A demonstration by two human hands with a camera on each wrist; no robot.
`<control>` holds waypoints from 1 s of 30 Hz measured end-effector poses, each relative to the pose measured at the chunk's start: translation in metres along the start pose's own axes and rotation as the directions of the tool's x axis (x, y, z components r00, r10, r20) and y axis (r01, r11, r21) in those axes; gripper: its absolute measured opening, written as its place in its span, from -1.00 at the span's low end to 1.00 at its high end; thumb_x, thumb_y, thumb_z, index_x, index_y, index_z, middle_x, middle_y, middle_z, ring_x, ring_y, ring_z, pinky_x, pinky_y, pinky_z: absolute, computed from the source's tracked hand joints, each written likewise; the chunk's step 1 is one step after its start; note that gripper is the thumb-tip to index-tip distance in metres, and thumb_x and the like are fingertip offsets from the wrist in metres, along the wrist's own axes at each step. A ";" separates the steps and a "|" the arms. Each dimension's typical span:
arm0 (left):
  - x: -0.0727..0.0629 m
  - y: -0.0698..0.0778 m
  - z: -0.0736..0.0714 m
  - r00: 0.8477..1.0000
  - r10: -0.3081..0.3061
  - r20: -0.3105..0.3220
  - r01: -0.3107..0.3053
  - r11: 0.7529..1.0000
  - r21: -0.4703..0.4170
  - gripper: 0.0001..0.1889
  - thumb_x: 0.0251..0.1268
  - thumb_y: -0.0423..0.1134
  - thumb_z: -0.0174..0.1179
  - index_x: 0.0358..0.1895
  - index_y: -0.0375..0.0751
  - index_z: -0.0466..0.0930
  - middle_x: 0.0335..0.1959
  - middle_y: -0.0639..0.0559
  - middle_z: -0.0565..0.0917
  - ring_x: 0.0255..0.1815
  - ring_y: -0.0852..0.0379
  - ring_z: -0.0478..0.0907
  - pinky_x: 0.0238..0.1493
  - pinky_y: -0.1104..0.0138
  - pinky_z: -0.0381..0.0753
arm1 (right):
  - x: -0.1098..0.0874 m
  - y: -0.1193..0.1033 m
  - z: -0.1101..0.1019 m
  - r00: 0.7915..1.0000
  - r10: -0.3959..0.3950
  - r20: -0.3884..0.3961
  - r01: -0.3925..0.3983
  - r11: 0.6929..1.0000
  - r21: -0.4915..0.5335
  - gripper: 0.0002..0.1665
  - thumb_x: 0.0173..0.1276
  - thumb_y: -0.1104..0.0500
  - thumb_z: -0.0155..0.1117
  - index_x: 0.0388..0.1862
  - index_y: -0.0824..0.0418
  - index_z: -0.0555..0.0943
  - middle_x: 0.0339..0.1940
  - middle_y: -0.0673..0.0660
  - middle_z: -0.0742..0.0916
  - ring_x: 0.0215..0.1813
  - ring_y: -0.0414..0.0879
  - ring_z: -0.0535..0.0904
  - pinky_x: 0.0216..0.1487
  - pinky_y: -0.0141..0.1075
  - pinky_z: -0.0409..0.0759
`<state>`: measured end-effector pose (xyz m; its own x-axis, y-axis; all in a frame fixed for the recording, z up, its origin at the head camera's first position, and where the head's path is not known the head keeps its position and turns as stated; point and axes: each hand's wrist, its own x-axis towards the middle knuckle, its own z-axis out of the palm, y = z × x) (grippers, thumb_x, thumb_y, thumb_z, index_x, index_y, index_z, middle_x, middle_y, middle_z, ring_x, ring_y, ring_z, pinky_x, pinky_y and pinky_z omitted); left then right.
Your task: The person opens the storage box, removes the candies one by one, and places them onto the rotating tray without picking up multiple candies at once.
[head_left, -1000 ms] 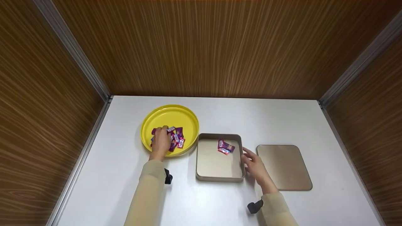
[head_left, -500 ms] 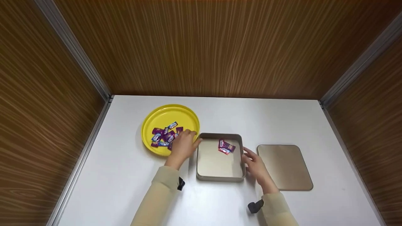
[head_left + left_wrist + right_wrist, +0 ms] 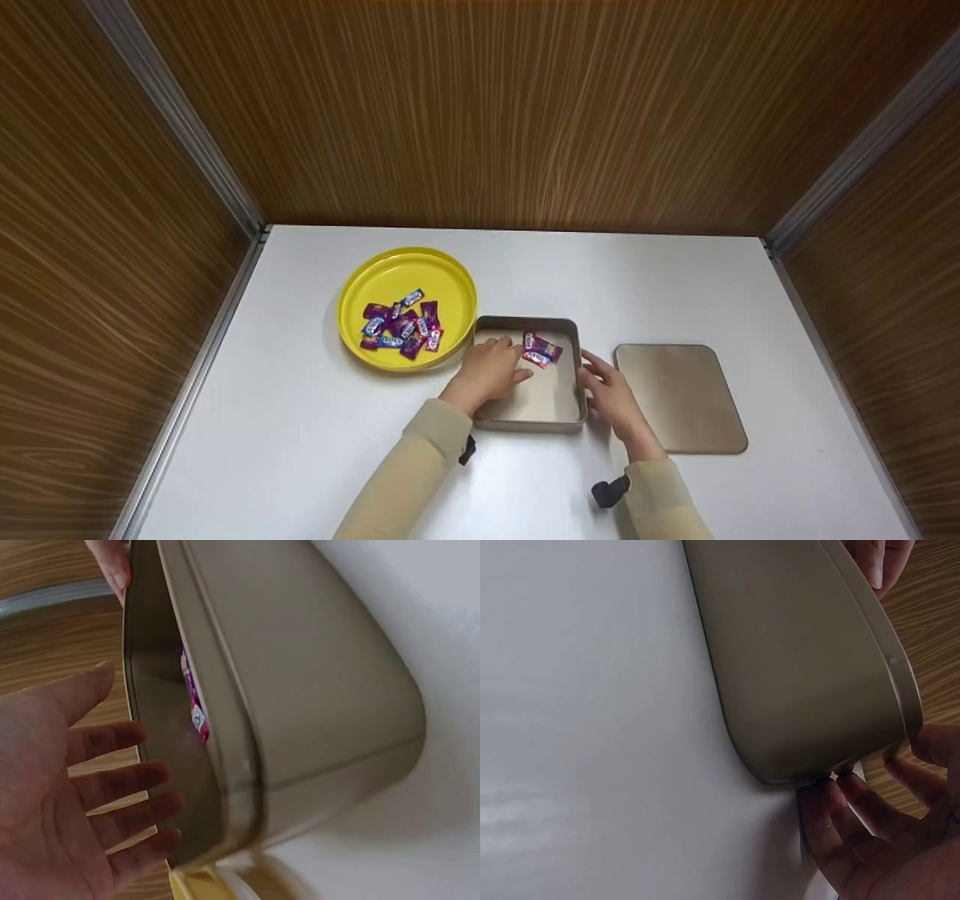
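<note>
My left hand (image 3: pixel 489 373) is over the left part of a square, lidless metal tin (image 3: pixel 525 427). In the left wrist view its palm faces the camera with the fingers (image 3: pixel 124 784) spread and nothing in them. Purple and red wrapped candies (image 3: pixel 541 349) lie inside the tin, right of that hand. My right hand (image 3: pixel 616 401) steadies the tin from the right, its fingertips (image 3: pixel 821 802) against the outer wall and nothing curled around it. A round yellow tray (image 3: pixel 390 262) at the left holds several more wrapped candies (image 3: pixel 405 325) in purple, blue and pink.
A flat tin lid (image 3: pixel 681 400) lies on the white table (image 3: pixel 262 420), right of the tin and close to my right forearm. Wood-grain panels (image 3: pixel 517 112) enclose the back and both sides. The tray's right edge sits close to the tin's upper left corner.
My left hand has left the candies in the tray and moved right, over the tin's left wall. The right hand has stayed at the tin's side.
</note>
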<state>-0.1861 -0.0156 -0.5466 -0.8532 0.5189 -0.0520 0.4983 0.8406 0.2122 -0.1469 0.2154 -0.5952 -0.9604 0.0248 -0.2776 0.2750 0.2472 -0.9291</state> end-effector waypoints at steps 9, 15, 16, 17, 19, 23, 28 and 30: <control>0.013 0.013 0.008 0.999 0.031 0.025 -0.032 0.999 0.042 -0.56 0.37 0.12 0.15 0.03 -0.16 0.66 -0.03 -0.09 0.64 -0.02 -0.05 0.57 0.01 0.12 0.57 | 0.002 0.001 -0.001 1.000 0.001 0.002 -0.001 1.000 -0.014 -0.41 0.55 0.18 0.01 0.51 0.22 0.25 0.30 0.39 0.49 0.27 0.24 0.47 0.16 0.06 0.52; 0.020 0.016 0.019 0.999 0.001 0.040 -0.002 0.999 0.035 -0.48 0.36 0.15 0.15 0.18 -0.14 0.59 0.15 -0.09 0.57 0.15 -0.05 0.49 0.09 0.06 0.52 | 0.001 0.000 -0.001 1.000 -0.005 0.002 0.005 1.000 -0.011 -0.42 0.55 0.18 0.00 0.50 0.23 0.26 0.30 0.40 0.49 0.27 0.26 0.46 0.17 0.07 0.51; 0.021 0.016 0.021 0.999 -0.004 0.041 0.003 0.999 0.035 -0.46 0.35 0.16 0.15 0.20 -0.14 0.58 0.19 -0.10 0.56 0.18 -0.05 0.48 0.10 0.05 0.51 | 0.001 -0.001 -0.001 1.000 -0.004 0.001 0.004 1.000 -0.006 -0.42 0.55 0.18 0.01 0.50 0.22 0.26 0.30 0.40 0.49 0.27 0.25 0.46 0.17 0.07 0.51; 0.022 0.015 0.023 0.999 -0.008 0.041 0.006 0.999 0.034 -0.44 0.34 0.17 0.16 0.23 -0.13 0.56 0.23 -0.10 0.53 0.21 -0.06 0.46 0.12 0.04 0.50 | 0.001 -0.001 -0.001 1.000 -0.005 0.002 0.005 1.000 -0.003 -0.42 0.55 0.18 0.00 0.50 0.23 0.26 0.30 0.40 0.49 0.28 0.26 0.46 0.17 0.07 0.51; 0.023 0.015 0.026 0.999 -0.014 0.046 0.013 0.999 0.031 -0.40 0.31 0.20 0.17 0.28 -0.11 0.52 0.31 -0.11 0.47 0.28 -0.07 0.41 0.17 0.02 0.46 | 0.001 0.000 -0.001 1.000 -0.005 0.003 0.005 1.000 0.005 -0.42 0.56 0.18 0.00 0.50 0.23 0.26 0.30 0.41 0.48 0.28 0.27 0.45 0.18 0.08 0.50; 0.025 0.014 0.031 0.998 -0.020 0.059 0.019 0.999 0.028 -0.32 0.26 0.23 0.20 0.36 -0.06 0.46 0.42 -0.11 0.35 0.38 -0.10 0.31 0.23 -0.02 0.41 | 0.000 -0.001 -0.001 1.000 -0.011 0.009 0.011 1.000 0.011 -0.42 0.56 0.18 -0.01 0.51 0.25 0.24 0.31 0.43 0.47 0.29 0.28 0.44 0.18 0.09 0.49; 0.026 0.015 0.035 0.996 -0.015 0.083 0.012 0.999 0.042 -0.33 0.24 0.24 0.22 0.34 -0.02 0.48 0.40 -0.07 0.39 0.38 -0.09 0.32 0.23 -0.04 0.40 | 0.000 -0.001 0.000 1.000 -0.016 0.014 0.016 1.000 0.024 -0.41 0.56 0.21 -0.02 0.51 0.28 0.23 0.29 0.43 0.48 0.26 0.27 0.47 0.15 0.03 0.53; 0.025 0.015 0.036 0.996 -0.011 0.084 0.006 0.998 0.056 -0.36 0.24 0.21 0.24 0.30 -0.04 0.51 0.35 -0.08 0.44 0.34 -0.09 0.36 0.21 -0.03 0.42 | 0.001 0.000 0.000 1.000 -0.016 0.010 0.015 1.000 0.024 -0.41 0.56 0.22 -0.02 0.51 0.28 0.23 0.29 0.44 0.48 0.26 0.26 0.47 0.15 0.02 0.54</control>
<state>-0.1946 0.0157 -0.5800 -0.8427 0.5209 -0.1358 0.5007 0.8512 0.1573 -0.1477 0.2153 -0.5953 -0.9640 0.0107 -0.2656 0.2612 0.2241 -0.9389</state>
